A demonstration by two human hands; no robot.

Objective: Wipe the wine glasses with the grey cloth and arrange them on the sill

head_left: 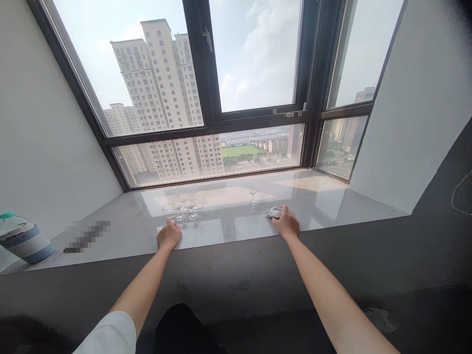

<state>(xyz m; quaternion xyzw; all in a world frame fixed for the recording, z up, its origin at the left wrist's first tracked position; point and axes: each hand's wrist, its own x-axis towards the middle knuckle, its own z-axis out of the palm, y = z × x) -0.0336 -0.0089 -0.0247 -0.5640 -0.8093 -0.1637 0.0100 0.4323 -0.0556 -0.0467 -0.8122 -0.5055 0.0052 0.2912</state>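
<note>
Near the front edge of the sill, my left hand [169, 237] is closed at the stem of a clear wine glass [169, 210]. Its bowl shows just above my fingers, while the foot is hidden by the hand. Several more clear stemmed glasses [192, 215] stand upright in a cluster right behind it. A single stemmed glass [252, 201] stands apart, farther right. To the right of that one, my right hand [287, 224] grips a crumpled white cloth [274, 212] low over the sill surface.
The glossy grey tiled sill [236, 223] runs beneath a dark-framed window [210, 130]. At the far left is a striped bucket [29, 243] with something green on top. A blurred-out long object [87, 237] lies beside it. White walls [401, 113] flank both sides.
</note>
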